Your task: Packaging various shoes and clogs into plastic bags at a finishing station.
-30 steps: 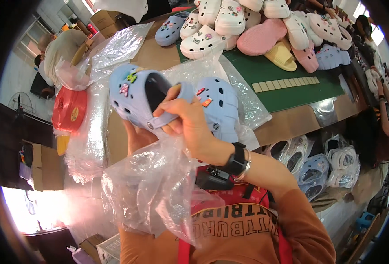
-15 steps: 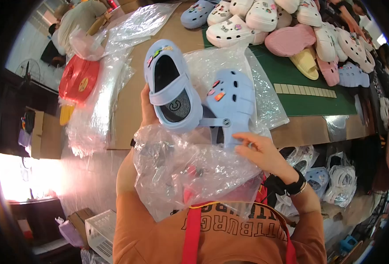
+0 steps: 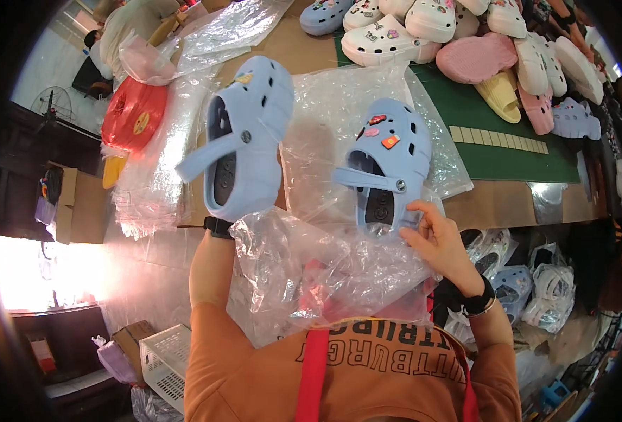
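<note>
My left hand (image 3: 281, 190), mostly hidden behind a light blue clog (image 3: 255, 169), holds it up and tilted, with its heel strap swung out to the left. A second light blue clog (image 3: 393, 151) with colourful charms lies to its right, toe pointing away from me. At that clog's heel, the bent fingers of my right hand (image 3: 434, 240) grip its side edge; whether they also pinch plastic I cannot tell. A crumpled clear plastic bag (image 3: 325, 264) hangs below both clogs and overlaps the right one's heel. Under them is a flat clear plastic bag (image 3: 311, 105).
White clogs (image 3: 381, 46), a pink clog (image 3: 476, 58) and a yellow slide (image 3: 499, 98) are heaped at the far right on a green mat (image 3: 522, 165). Stacked clear bags (image 3: 156, 169) and a red roll (image 3: 134, 116) sit at left. Bagged shoes (image 3: 547, 299) lie lower right.
The left clog has moved left and turned, its side now facing me and its strap swung outward. The right clog has shifted slightly right, apart from the other, with my right hand still at its heel.
</note>
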Demonstrator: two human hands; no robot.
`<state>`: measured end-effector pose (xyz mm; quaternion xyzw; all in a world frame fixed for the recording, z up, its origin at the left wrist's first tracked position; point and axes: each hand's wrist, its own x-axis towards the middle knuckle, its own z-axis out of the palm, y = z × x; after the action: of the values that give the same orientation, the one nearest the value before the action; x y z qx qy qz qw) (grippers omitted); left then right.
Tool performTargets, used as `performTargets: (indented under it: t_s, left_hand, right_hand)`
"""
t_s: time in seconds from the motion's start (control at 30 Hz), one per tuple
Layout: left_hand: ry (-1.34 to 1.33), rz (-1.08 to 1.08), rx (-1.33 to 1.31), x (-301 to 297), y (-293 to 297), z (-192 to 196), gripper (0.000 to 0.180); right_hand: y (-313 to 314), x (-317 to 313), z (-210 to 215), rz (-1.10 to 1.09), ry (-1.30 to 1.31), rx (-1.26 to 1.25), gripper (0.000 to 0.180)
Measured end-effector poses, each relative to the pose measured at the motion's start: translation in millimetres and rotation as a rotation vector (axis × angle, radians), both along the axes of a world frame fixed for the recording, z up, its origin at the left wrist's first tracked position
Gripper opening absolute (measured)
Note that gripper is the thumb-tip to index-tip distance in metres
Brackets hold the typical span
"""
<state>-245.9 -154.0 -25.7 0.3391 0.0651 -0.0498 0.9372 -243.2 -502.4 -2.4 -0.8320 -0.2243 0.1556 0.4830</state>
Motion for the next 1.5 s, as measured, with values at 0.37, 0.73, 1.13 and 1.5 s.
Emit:
performTargets:
  t_s: [0.37, 0.73, 1.13, 1.5]
  left_hand:
    - [0.108, -0.146, 0.284, 28.1, -18.5, -2.1, 0.043]
    - [-0.033, -0.074, 1.385, 32.2, -6.9, 6.2, 0.037]
    - [-0.066, -0.356, 1.842, 35.2, -63.7, 84.4, 0.034]
    - [-0.236, -0.407, 2.012, 53.8, -73.0, 68.0, 0.022]
  right_hand:
    - [-8.4, 6.8, -19.4, -0.190, 0.126, -0.061, 0.056]
    - [-8.0, 10.3, -16.2, -0.185, 0.274, 0.056, 0.076]
    - [-49.8, 20.9, 8.6, -0.040, 0.584, 0.542, 0.049]
    - [-21.6, 18.3, -15.5, -0.074, 0.475, 0.216, 0.072]
